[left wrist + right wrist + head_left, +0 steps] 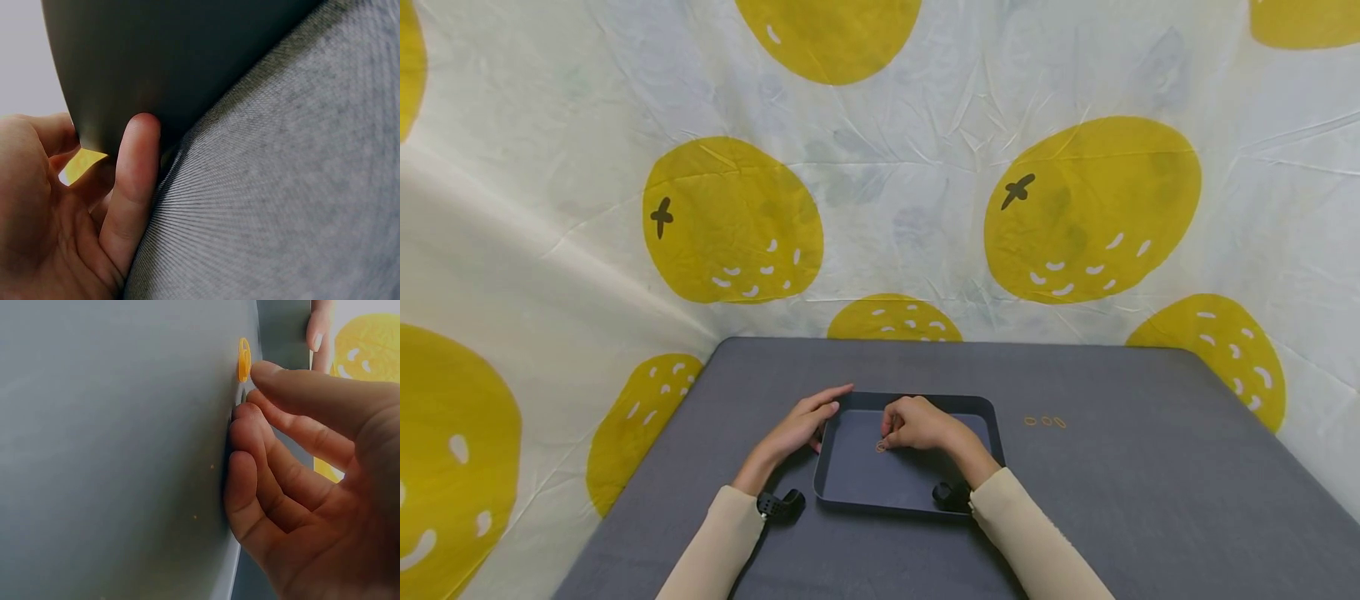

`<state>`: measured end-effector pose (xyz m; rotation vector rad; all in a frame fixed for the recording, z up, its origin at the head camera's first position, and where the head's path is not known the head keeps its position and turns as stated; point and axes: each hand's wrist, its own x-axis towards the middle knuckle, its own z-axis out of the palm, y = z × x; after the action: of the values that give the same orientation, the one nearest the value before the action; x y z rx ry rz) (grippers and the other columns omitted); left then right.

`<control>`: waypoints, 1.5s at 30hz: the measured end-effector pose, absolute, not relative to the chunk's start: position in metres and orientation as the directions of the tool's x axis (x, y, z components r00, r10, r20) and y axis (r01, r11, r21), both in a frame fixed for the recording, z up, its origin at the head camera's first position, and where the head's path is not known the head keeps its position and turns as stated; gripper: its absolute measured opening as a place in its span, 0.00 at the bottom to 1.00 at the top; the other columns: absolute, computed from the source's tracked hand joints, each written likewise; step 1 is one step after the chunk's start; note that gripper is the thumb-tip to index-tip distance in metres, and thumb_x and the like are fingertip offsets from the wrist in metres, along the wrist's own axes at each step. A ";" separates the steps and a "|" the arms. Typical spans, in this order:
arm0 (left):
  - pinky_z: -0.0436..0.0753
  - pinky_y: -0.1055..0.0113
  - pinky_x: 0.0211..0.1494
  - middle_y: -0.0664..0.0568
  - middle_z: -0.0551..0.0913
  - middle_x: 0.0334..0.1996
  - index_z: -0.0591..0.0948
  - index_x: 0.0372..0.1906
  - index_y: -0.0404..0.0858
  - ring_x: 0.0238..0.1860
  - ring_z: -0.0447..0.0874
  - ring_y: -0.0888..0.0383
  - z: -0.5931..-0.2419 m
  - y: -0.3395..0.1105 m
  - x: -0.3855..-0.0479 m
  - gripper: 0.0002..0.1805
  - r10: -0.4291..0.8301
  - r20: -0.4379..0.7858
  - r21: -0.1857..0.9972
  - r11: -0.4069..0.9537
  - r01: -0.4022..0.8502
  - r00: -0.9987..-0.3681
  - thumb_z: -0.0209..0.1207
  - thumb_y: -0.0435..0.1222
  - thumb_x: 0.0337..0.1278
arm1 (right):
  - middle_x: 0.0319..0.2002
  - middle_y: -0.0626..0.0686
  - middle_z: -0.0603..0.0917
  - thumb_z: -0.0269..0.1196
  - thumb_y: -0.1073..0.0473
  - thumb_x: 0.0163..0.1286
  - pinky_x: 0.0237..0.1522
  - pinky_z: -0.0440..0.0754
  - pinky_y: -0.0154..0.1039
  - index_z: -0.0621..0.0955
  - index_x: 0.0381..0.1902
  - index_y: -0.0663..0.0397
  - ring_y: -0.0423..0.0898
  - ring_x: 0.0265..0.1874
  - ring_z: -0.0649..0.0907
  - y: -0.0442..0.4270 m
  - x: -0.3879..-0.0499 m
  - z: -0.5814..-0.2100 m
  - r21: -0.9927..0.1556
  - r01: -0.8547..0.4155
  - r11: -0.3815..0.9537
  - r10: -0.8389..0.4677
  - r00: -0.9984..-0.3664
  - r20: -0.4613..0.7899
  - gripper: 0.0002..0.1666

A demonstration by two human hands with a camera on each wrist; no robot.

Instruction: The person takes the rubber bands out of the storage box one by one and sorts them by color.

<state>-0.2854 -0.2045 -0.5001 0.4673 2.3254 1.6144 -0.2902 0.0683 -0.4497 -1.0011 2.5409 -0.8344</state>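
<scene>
A shallow dark grey tray lies on the table. My left hand holds its far left corner, one fingertip over the rim and another finger upright against the outer wall. My right hand is low over the tray floor, its fingers loosely bent. Just beside the right thumb tip are orange loops, seemingly rubber bands, on the floor of the tray; whether the thumb touches them I cannot tell. Nothing shows between thumb and fingers.
To the right of the tray, three orange rubber bands lie in a row on the grey table. A white cloth with yellow fruit prints hangs behind the table and along its left side. Black wrist cameras sit at both cuffs.
</scene>
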 end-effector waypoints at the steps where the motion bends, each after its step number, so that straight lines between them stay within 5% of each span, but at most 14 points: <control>1: 0.83 0.65 0.23 0.48 0.70 0.34 0.67 0.79 0.53 0.22 0.70 0.59 -0.500 -0.204 -0.285 0.25 0.411 -0.039 0.941 0.323 0.106 -0.911 0.44 0.46 0.85 | 0.26 0.46 0.88 0.72 0.65 0.63 0.29 0.78 0.32 0.87 0.33 0.54 0.36 0.23 0.79 0.069 -0.290 -0.449 -0.609 -0.531 0.589 -0.696 -0.717 -0.048 0.02; 15: 0.83 0.64 0.23 0.47 0.71 0.33 0.67 0.80 0.52 0.21 0.69 0.59 -0.498 -0.204 -0.285 0.25 0.416 -0.037 0.944 0.312 0.104 -0.909 0.43 0.42 0.85 | 0.25 0.45 0.89 0.75 0.63 0.63 0.28 0.77 0.31 0.87 0.30 0.51 0.35 0.22 0.80 0.066 -0.290 -0.449 -0.615 -0.537 0.577 -0.702 -0.711 -0.038 0.05; 23: 0.83 0.64 0.23 0.37 0.73 0.46 0.67 0.79 0.53 0.22 0.69 0.60 -0.498 -0.204 -0.286 0.25 0.413 -0.043 0.945 0.312 0.097 -0.910 0.44 0.43 0.85 | 0.27 0.46 0.90 0.74 0.65 0.62 0.29 0.78 0.31 0.88 0.30 0.52 0.35 0.23 0.80 0.067 -0.292 -0.450 -0.627 -0.535 0.567 -0.711 -0.701 -0.044 0.05; 31: 0.83 0.65 0.23 0.34 0.73 0.46 0.67 0.79 0.53 0.22 0.69 0.59 -0.498 -0.203 -0.287 0.25 0.413 -0.045 0.944 0.317 0.097 -0.910 0.44 0.42 0.85 | 0.26 0.45 0.89 0.73 0.66 0.63 0.29 0.77 0.32 0.87 0.28 0.50 0.35 0.22 0.80 0.068 -0.291 -0.451 -0.624 -0.541 0.564 -0.718 -0.695 -0.047 0.06; 38: 0.84 0.63 0.23 0.33 0.69 0.69 0.66 0.80 0.50 0.23 0.72 0.60 -0.500 -0.205 -0.287 0.26 0.428 -0.033 0.944 0.311 0.113 -0.903 0.45 0.44 0.85 | 0.24 0.44 0.87 0.73 0.67 0.63 0.29 0.76 0.32 0.87 0.27 0.51 0.36 0.22 0.79 0.068 -0.291 -0.451 -0.620 -0.536 0.573 -0.709 -0.704 -0.047 0.08; 45: 0.84 0.63 0.23 0.36 0.75 0.48 0.66 0.80 0.52 0.20 0.69 0.60 -0.500 -0.205 -0.285 0.26 0.410 -0.040 0.942 0.321 0.103 -0.911 0.45 0.45 0.84 | 0.25 0.45 0.88 0.71 0.69 0.63 0.29 0.77 0.33 0.87 0.27 0.52 0.37 0.23 0.80 0.068 -0.290 -0.450 -0.629 -0.534 0.565 -0.714 -0.699 -0.047 0.08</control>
<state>-0.2845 -0.2055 -0.4999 0.4634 2.3178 1.6218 -0.2903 0.0682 -0.4500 -1.0285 2.5049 -0.8602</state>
